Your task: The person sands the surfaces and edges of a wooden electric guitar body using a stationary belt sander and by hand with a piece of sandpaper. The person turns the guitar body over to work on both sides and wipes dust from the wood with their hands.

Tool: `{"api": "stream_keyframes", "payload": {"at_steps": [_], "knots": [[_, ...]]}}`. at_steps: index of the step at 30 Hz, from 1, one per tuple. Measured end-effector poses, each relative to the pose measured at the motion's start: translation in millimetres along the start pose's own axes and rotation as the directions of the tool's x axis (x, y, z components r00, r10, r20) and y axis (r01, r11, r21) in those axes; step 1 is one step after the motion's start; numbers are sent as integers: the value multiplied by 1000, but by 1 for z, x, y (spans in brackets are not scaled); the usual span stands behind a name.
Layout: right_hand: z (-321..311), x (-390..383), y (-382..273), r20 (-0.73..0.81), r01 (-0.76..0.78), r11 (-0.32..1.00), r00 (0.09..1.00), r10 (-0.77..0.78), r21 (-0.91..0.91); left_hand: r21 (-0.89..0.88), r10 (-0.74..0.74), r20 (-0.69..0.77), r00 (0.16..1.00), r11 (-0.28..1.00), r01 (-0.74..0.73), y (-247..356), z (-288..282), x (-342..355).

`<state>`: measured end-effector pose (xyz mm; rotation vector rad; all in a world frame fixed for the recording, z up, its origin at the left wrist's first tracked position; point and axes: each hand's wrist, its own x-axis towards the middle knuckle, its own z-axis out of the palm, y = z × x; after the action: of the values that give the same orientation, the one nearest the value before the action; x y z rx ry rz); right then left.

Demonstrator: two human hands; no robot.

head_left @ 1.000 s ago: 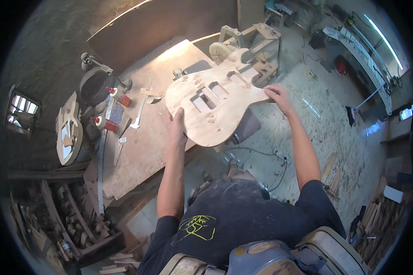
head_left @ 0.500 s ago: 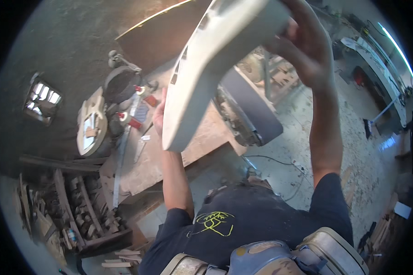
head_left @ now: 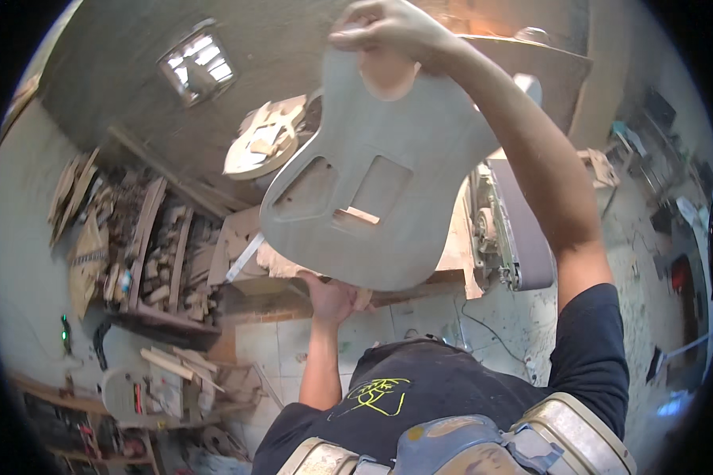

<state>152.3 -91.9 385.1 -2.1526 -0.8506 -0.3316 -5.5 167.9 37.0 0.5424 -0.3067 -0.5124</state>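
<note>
A pale grey, unpainted electric guitar body (head_left: pixel 372 257) is held up above the workbench, one broad face turned toward me. Two recessed cavities and a small slot-like opening show in that face. At its far end, my right hand (head_left: pixel 392 32) grips the edge beside the rounded neck cutout, thumb and fingers closed on it. My left hand (head_left: pixel 334 299) supports the near, rounded edge from below; some of its fingers are hidden under the body.
A belt sander (head_left: pixel 522 226) stands right of the workbench (head_left: pixel 249 291). Left of the held body lies another light wooden guitar body (head_left: pixel 253 158). Wood offcuts fill a rack (head_left: pixel 146 261) at left. A cable (head_left: pixel 491 328) runs across the floor. A metal strip (head_left: pixel 244 257) lies on the bench.
The guitar body has turned from a tilted, edge-on position to show its broad face. My right hand has moved left with it, and the view has swung to the right.
</note>
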Motion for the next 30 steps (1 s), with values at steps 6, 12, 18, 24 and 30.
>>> {"api": "stream_keyframes", "payload": {"at_steps": [6, 12, 18, 24, 30], "knots": [[80, -23, 61, -100, -205, 943, 966, 238, 261, 653, 170, -513, 841, 713, 255, 1, -49, -88], [136, -73, 117, -98, -325, 842, 911, 402, 430, 505, 389, -625, 677, 863, -29, -18, -51, -102], [191, -140, 140, -93, -394, 723, 842, 531, 567, 337, 316, -677, 664, 936, -101, 4, -78, -119], [225, -197, 152, -117, -577, 583, 646, 754, 572, 278, 166, -749, 642, 958, 76, 43, -94, -114], [262, -229, 165, -128, -626, 404, 438, 890, 667, 272, 96, -710, 697, 951, 146, 99, -155, -84]]}}
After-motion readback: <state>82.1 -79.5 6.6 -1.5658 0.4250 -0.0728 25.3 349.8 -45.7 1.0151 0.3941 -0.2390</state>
